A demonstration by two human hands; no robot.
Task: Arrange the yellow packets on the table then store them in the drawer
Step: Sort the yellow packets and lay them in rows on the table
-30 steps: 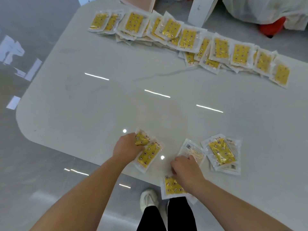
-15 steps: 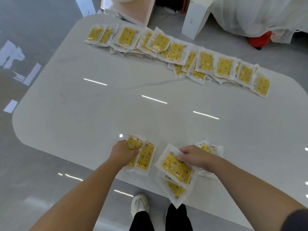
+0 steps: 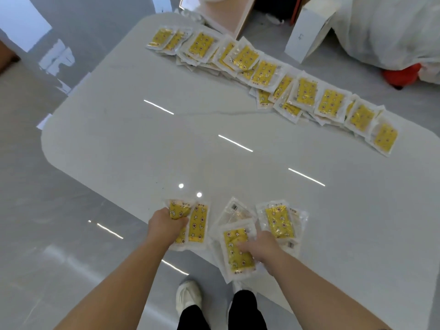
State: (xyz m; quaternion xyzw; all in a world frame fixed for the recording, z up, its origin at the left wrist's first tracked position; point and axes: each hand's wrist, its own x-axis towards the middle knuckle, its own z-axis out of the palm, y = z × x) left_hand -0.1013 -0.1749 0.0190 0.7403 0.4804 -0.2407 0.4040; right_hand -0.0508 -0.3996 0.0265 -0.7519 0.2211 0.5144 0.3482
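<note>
Several yellow packets in clear wrappers lie in a long overlapping row (image 3: pixel 269 75) along the far edge of the white table (image 3: pixel 166 144). At the near edge, my left hand (image 3: pixel 165 228) grips a small stack of packets (image 3: pixel 198 225). My right hand (image 3: pixel 263 250) holds a yellow packet (image 3: pixel 235 251) that juts over the table's edge, on top of other wrappers. Another packet (image 3: pixel 278 221) lies just right of it, and a mostly clear wrapper (image 3: pixel 234 210) sits behind. No drawer is in view.
A white box (image 3: pixel 307 27) and a pale cabinet panel (image 3: pixel 228 15) stand beyond the far edge of the table. A white cloth heap (image 3: pixel 390 29) and a red object (image 3: pixel 400 76) lie at the far right. My shoes (image 3: pixel 188 296) show below on the glossy grey floor.
My right hand drew back toward the near edge with a yellow packet and set it on the wrappers there. My left hand kept its grip on its stack. The view turned slightly.
</note>
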